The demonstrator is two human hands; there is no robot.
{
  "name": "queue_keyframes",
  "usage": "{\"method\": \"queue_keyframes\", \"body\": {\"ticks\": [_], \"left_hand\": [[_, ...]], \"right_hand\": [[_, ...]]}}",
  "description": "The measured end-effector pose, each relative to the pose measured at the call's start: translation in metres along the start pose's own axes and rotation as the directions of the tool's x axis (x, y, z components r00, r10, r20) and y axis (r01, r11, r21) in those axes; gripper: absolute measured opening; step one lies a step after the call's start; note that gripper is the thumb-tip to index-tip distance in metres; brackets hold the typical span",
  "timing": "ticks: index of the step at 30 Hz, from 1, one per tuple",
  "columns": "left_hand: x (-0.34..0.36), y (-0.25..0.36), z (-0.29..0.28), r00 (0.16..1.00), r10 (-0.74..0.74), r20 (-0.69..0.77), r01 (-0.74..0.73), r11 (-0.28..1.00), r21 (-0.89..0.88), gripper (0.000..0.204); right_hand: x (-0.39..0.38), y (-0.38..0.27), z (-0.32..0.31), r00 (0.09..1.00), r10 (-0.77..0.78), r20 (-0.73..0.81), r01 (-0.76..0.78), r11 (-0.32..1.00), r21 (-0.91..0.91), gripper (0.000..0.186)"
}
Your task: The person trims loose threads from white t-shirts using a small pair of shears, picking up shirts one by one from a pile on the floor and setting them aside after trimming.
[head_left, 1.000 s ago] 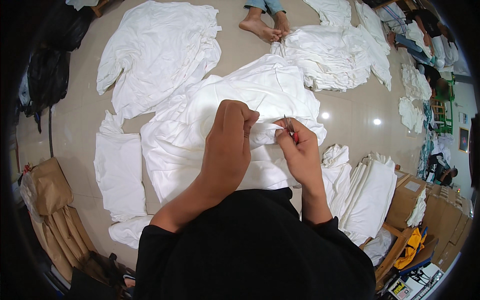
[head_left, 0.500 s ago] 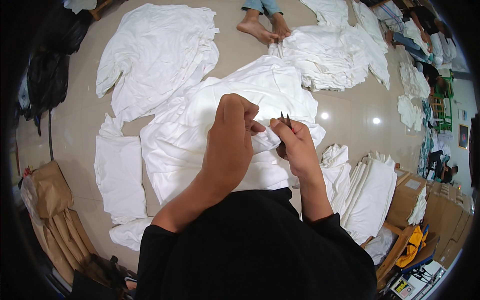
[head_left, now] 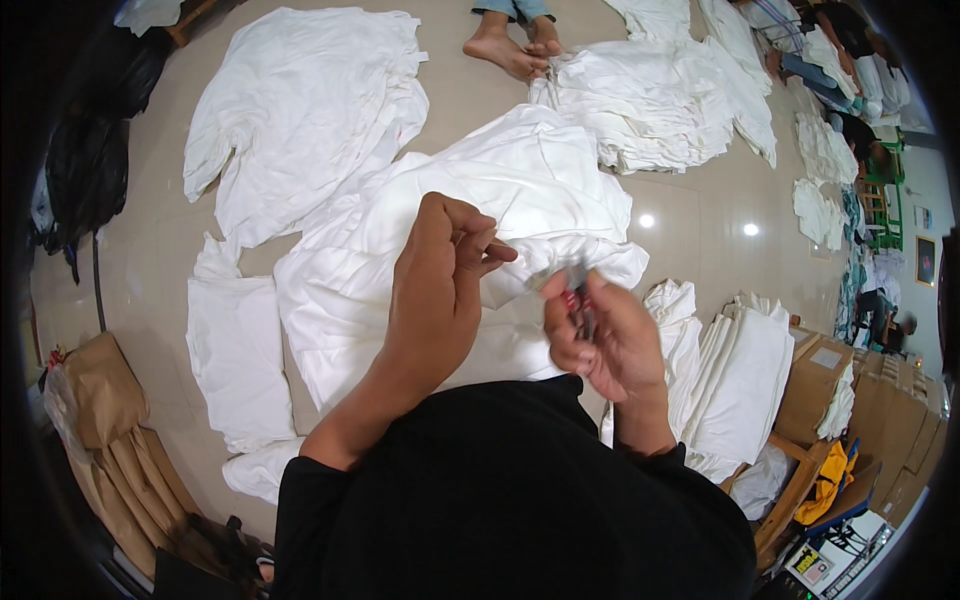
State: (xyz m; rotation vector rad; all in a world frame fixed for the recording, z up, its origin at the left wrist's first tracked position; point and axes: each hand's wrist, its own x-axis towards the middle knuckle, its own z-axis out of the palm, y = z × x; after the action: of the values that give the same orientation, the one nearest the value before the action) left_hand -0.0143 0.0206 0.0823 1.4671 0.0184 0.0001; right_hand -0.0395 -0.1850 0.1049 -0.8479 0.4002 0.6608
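My right hand [head_left: 618, 345] is closed round small thread snips [head_left: 580, 305] with a red part; their blades are smeared by motion. To its left, my left hand [head_left: 435, 275] is held over a white garment [head_left: 450, 200] spread on the floor. Its thumb and fingers are pinched together; what they hold, if anything, is too small to make out. The two hands are apart. Beneath them the garment's cloth lies in loose folds.
Another white garment pile [head_left: 300, 110] lies at the far left, and a stack of white garments [head_left: 640, 105] at the far right beside a person's bare feet [head_left: 505, 50]. Folded white cloth [head_left: 237, 350] lies at the left. Cardboard boxes [head_left: 815, 385] stand at the right.
My right hand has moved down and away from the left, with the snips turning in it. It has let go of the bit of white cloth beside it. My left hand has shifted slightly left.
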Motion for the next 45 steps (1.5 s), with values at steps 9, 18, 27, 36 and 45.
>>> {"method": "queue_keyframes", "body": {"ticks": [9,18,27,36,45], "left_hand": [[-0.006,-0.019,-0.004,0.976,0.213,0.036,-0.212,0.977,-0.011,0.007],[-0.006,-0.028,-0.006,0.993,0.102,0.061,-0.093,0.987,-0.132,0.006],[-0.011,-0.020,-0.005,0.997,0.007,0.075,0.007,0.982,-0.190,0.008],[-0.016,-0.022,-0.006,0.995,-0.012,0.102,0.029,0.986,-0.164,0.005],[-0.022,-0.026,-0.016,0.999,0.049,-0.021,-0.052,0.981,-0.185,0.003]], "right_hand": [[0.010,0.009,0.007,0.970,0.243,0.013,-0.243,0.970,0.028,0.054],[0.011,0.013,0.003,0.960,0.281,0.009,-0.281,0.960,0.014,0.053],[0.012,0.016,0.003,0.964,0.264,-0.023,-0.264,0.964,0.018,0.049],[0.016,0.019,-0.001,0.971,0.239,-0.030,-0.239,0.971,0.012,0.040],[0.017,0.020,-0.003,0.971,0.237,-0.033,-0.237,0.971,0.003,0.039]]}}
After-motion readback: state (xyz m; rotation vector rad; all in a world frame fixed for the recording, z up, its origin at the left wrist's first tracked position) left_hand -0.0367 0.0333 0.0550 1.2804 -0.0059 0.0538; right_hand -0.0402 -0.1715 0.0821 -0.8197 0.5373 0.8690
